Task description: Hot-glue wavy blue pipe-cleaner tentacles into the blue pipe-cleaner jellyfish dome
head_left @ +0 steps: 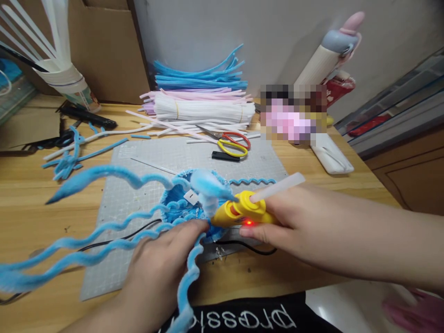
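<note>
My right hand (277,222) grips a yellow glue gun (241,212) with a white glue stick poking out its back and a red light lit. Its nozzle points left into a blue pipe-cleaner piece (187,203) lying on the grey cutting mat (145,162). My left hand (163,263) pinches that piece at its lower edge, fingertips beside the nozzle. Long wavy blue pipe-cleaner strands (104,231) trail left from it, and one curls down toward me. A small white tag sits on the piece.
Stacks of blue, pink and white pipe cleaners (201,99) lie at the back. Red and yellow scissors (234,143) and a black stick rest on the mat. Loose blue pieces (65,159) lie left. The gun's black cord (253,249) crosses the wooden table. Cardboard stands behind.
</note>
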Tool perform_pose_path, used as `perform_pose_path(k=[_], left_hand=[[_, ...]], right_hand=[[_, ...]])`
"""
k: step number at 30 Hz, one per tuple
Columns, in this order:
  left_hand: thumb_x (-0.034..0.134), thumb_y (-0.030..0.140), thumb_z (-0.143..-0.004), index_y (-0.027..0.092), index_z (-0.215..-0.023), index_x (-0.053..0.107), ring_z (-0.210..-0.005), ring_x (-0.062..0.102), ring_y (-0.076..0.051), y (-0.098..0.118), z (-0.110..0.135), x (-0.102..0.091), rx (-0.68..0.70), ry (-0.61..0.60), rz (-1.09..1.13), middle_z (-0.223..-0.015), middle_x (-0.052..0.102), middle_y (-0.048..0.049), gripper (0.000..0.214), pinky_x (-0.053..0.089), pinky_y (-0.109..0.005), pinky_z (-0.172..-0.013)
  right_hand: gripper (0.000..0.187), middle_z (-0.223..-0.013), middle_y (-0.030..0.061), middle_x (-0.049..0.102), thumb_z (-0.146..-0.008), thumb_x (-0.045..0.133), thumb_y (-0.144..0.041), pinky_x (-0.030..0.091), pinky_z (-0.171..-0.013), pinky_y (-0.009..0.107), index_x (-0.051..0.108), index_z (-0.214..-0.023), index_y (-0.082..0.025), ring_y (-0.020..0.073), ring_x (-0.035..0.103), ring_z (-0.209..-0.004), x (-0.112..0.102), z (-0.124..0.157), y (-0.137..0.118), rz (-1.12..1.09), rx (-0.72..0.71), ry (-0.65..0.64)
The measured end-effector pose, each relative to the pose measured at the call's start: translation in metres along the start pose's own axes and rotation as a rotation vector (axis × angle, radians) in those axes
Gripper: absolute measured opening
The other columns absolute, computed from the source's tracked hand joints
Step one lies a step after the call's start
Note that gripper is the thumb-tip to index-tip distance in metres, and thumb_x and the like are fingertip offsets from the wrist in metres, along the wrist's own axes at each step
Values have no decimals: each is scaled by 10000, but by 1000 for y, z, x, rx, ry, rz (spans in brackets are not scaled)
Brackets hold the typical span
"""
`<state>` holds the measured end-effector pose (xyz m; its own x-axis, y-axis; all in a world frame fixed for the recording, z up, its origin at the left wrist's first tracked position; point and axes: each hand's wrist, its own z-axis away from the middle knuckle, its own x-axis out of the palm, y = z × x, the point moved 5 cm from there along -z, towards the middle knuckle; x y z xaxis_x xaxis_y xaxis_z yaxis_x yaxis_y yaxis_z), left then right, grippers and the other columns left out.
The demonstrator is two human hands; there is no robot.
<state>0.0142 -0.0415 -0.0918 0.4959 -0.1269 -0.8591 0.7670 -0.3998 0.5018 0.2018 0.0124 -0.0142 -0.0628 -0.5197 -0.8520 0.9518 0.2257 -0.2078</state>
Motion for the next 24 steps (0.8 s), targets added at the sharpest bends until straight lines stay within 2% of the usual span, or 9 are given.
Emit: perform_pose_path(k=[5,11,15,20,24], left_hand=[[403,210,-907,320,-1178,578,-920,743,-192,-1,0,0,-48,-8,0,-1084,758,24,341,573,-319,-758],[465,168,-862,323,-1208,574,-902,747,-186,-3,0,1,42,11,-28,-1099,756,29,395,577,-293,-733],[446,210,-891,313,-1182,599,-904,745,-196,-3,1,1,-23,2,-44,-1085,760,13,344,570,-307,-743],[443,211,-889,313,-1195,587,-904,744,-191,-2,1,0,9,18,-32,-1085,759,18,354,567,-291,-738],[447,196,-879,323,-1212,565,-887,747,-185,-4,1,1,24,11,-48,-1077,759,32,375,562,-281,-707]], right_hand=[[452,-410,-15,510,-863,541,-543,254,-413,258,611,-556,-219,127,430,-369,-1,-1,-1,-45,-4,-20],[315,-433,-33,520,-859,584,-490,300,-423,252,690,-701,-239,143,484,-394,-6,4,-3,-71,-50,34],[304,-477,-23,555,-867,573,-489,300,-411,249,697,-734,-244,151,517,-420,-6,5,-1,-80,-53,50],[292,-471,-18,554,-867,580,-469,308,-415,244,706,-743,-236,149,514,-426,-5,6,-3,-65,-41,56],[223,-552,-4,629,-871,586,-403,383,-464,244,730,-796,-249,166,580,-510,-5,7,-6,-73,-77,97]])
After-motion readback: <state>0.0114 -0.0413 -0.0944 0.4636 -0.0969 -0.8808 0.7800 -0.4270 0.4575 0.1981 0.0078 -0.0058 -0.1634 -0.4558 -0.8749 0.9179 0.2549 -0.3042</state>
